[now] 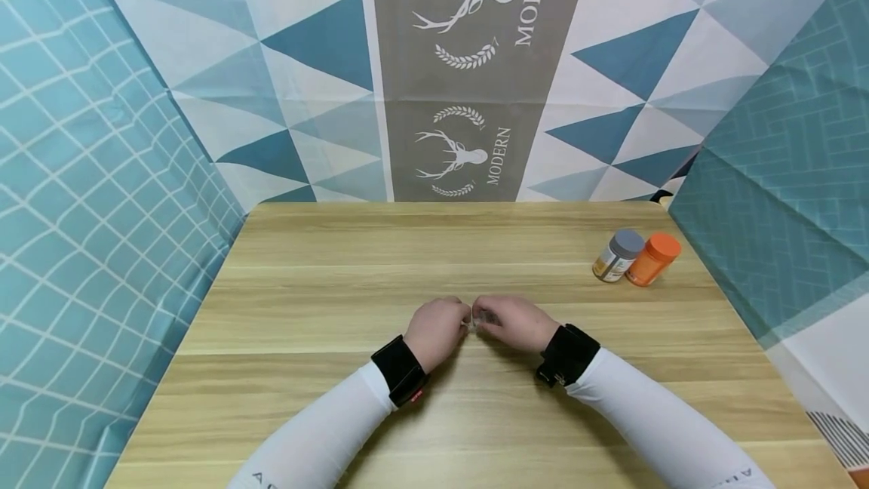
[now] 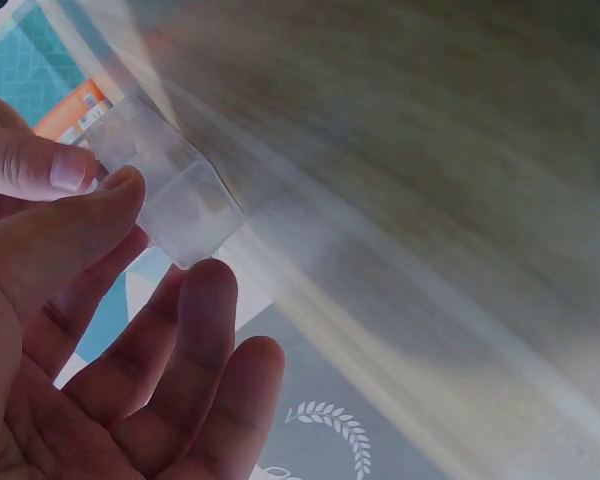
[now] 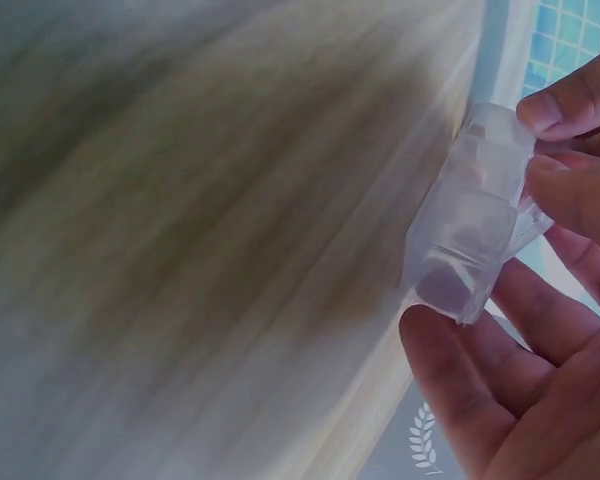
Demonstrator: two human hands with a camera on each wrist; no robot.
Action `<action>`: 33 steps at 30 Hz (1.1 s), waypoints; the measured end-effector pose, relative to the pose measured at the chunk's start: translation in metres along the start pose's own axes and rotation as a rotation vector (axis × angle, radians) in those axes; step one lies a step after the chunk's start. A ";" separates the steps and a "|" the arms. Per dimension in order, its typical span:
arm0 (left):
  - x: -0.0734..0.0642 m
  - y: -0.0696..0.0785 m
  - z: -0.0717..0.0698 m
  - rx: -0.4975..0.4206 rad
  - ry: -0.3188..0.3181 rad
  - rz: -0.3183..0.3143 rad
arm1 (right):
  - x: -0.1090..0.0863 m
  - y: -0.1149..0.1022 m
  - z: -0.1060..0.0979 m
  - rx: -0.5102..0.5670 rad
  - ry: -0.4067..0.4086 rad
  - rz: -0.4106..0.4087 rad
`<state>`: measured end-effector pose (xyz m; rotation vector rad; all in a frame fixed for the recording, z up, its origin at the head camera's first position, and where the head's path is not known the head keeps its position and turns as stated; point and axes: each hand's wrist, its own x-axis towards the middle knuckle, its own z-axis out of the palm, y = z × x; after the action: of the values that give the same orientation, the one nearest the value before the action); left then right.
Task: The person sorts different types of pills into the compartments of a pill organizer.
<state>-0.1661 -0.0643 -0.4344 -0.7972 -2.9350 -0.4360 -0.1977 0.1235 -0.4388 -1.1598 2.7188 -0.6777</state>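
A small box of clear plastic (image 3: 472,222), split into several lidded compartments like a pill organizer, is held between both hands close over the wooden table. My left hand (image 1: 437,332) pinches one end, its thumb bent against the near side. At the other end my right hand (image 1: 519,323) grips with thumb and fingers, the two thumbs close together. In the left wrist view the box (image 2: 190,210) looks see-through, with part of it behind the thumbs. From the head view the fingers hide most of it.
Toward the table's back right stand a grey-lidded bottle (image 1: 618,255) and an orange bottle (image 1: 653,259), side by side. The wooden table (image 1: 305,270) meets a patterned cloth (image 1: 326,96) behind it, with blue tiled-print cloth (image 1: 88,232) along the left.
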 end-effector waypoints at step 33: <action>0.008 0.000 0.001 0.029 -0.057 0.061 | -0.016 0.017 -0.008 -0.093 -0.030 0.027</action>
<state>-0.1733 -0.0597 -0.4341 -0.9076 -2.9525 -0.3714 -0.1993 0.1480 -0.4402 -1.1409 2.7617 -0.5316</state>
